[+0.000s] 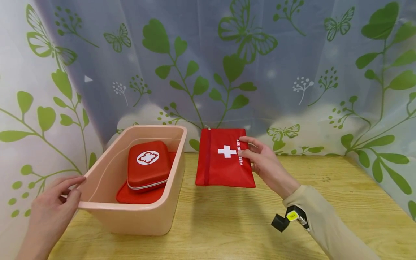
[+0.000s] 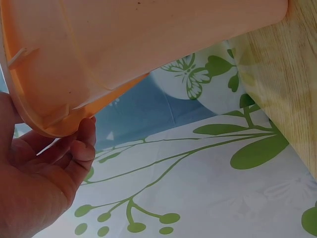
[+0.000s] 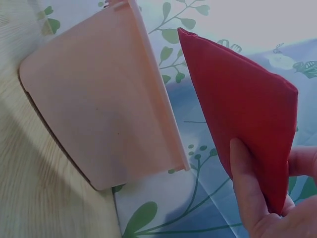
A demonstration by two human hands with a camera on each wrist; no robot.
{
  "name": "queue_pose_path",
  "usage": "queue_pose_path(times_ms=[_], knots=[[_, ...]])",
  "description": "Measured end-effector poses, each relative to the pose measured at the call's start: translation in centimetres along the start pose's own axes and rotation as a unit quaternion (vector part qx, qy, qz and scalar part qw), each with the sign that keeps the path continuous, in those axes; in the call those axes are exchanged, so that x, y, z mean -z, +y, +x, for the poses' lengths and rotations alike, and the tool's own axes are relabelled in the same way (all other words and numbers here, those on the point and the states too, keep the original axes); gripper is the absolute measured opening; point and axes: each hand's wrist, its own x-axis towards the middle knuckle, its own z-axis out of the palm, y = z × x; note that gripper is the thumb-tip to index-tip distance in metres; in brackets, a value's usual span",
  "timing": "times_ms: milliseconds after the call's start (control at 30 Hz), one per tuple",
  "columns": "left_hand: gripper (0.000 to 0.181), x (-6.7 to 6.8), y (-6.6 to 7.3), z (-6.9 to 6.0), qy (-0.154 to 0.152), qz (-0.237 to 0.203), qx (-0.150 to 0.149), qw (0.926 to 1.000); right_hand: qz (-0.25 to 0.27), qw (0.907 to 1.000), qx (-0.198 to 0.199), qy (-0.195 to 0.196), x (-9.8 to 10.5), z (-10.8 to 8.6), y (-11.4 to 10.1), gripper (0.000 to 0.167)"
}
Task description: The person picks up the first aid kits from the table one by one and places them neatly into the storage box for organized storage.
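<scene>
A red zippered first aid pouch [image 1: 216,168] with a white cross is held above the table by my right hand [image 1: 268,162], which pinches its right edge. In the right wrist view the pouch's plain back [image 3: 242,94] shows, with fingers on both sides. At the left, my left hand [image 1: 53,209] grips the near left corner of the pink plastic bin [image 1: 136,218]; its fingers curl around the rim [image 2: 54,131] in the left wrist view. Inside the bin lies a red hard first aid case [image 1: 149,175] with a white emblem, tilted on top of another flat red item [image 1: 139,196], partly hidden beneath it.
The bin stands on a light wood table [image 1: 227,224], left of the pouch. Behind and at both sides hangs a curtain [image 1: 208,65] with green leaves and butterflies. A small black device [image 1: 289,218] is strapped to the right wrist.
</scene>
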Motion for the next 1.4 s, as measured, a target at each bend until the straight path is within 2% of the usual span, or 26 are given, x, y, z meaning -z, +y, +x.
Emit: queue_pose_path(times_ms=[433,1167,1400], knots=[[0.023,0.1,0.0,-0.1,-0.005,-0.006,0.005,1.0000,0.027,0.9991,0.032,0.005,-1.3,0.8,-1.1,0.048],[0.022,0.2,-0.1,0.0,-0.004,-0.016,0.005,0.9998,0.053,0.9969,0.058,0.005,-3.6,2.1,-2.2,0.050],[0.022,0.2,-0.2,-0.1,-0.003,-0.020,0.001,0.9998,0.079,0.9946,0.063,0.023,-4.5,2.6,-2.3,0.047]])
